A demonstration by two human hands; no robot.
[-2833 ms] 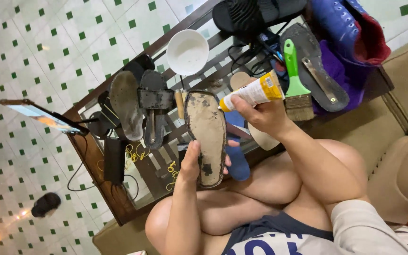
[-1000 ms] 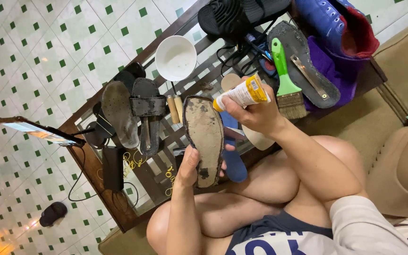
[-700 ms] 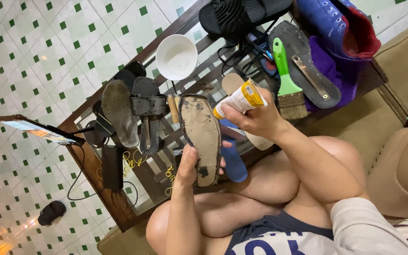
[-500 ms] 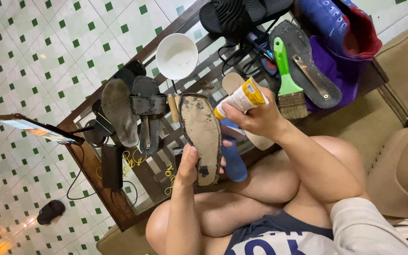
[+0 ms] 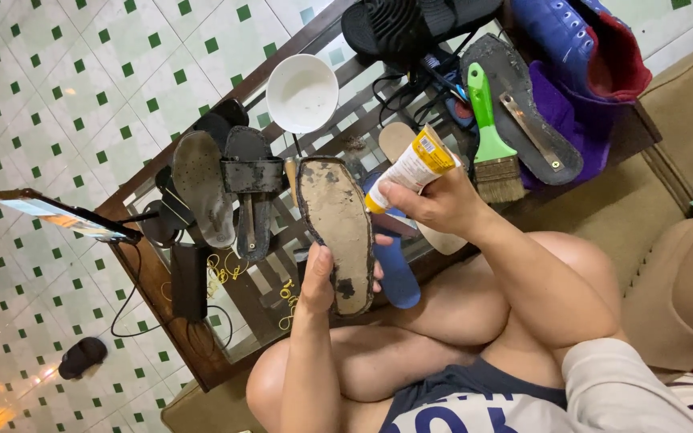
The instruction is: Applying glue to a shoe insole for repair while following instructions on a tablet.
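My left hand [image 5: 320, 278] grips a worn shoe sole [image 5: 336, 231] by its lower end, the tan, black-edged underside facing me. My right hand [image 5: 436, 202] holds a white and yellow glue tube [image 5: 407, 167], its nozzle touching the sole's right edge near the middle. A blue insole [image 5: 395, 269] lies just behind the sole, under my hands. Both hands hover over a low glass-topped wooden table [image 5: 172, 317], above my crossed bare legs.
On the table lie a white bowl [image 5: 302, 92], a black sandal [image 5: 250, 188] and grey sole [image 5: 200, 186], a green-handled brush [image 5: 491, 144], a black sole with a metal strip [image 5: 523, 112] and blue shoes [image 5: 579, 48]. A phone on a stand [image 5: 58, 215] is at left.
The sole has turned slightly and the glue tube's nozzle has shifted along its right edge. Both hands keep their grips.
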